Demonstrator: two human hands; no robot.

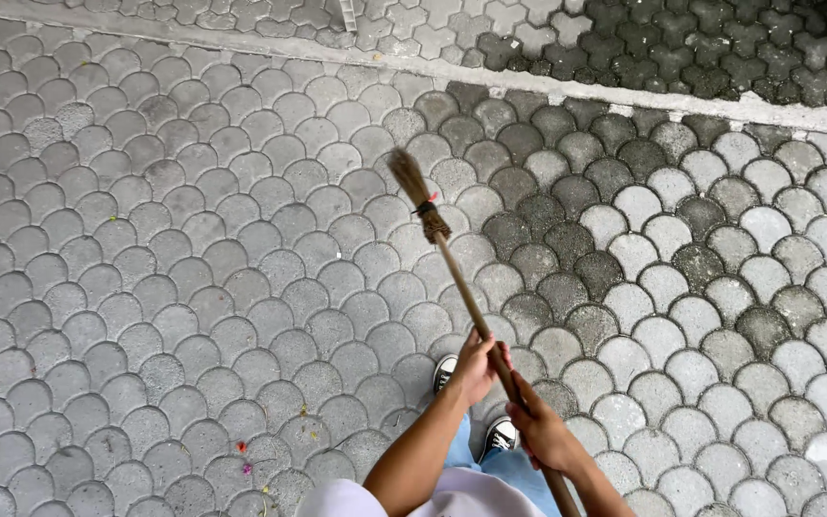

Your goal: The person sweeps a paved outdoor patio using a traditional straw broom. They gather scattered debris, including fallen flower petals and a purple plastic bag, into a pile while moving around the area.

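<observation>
On the paving at the far left, scalloped grey blocks (145, 268) run out dry and pale, and I see a few bits of coloured litter (242, 448) lying in the joints near the bottom edge, red and purple specks just left of my legs. Moving right, the broom (452, 278) crosses the middle of the view on a slant: its bristle head (410, 178) is up and to the left, resting on or just above the blocks, I cannot tell which, bound with a dark tie (426, 207) that carries a red fleck, and its wooden stick comes down to the right toward my body. That tilt puts the bristles well ahead of my feet. My left hand (476, 369) is wrapped around the stick higher up, fingers closed about it, which I judge steers the head; my right hand (543, 436) grips the same stick lower down, closed as well, placed where it can drive the stroke. Both forearms reach in from the bottom edge. Beneath the hands, my dark sneakers (500, 436) with white toes stand on the blocks, below blue jeans. Farther right the blocks turn darker and mottled, damp-looking, and a pale concrete kerb (624, 91) runs across the top.
</observation>
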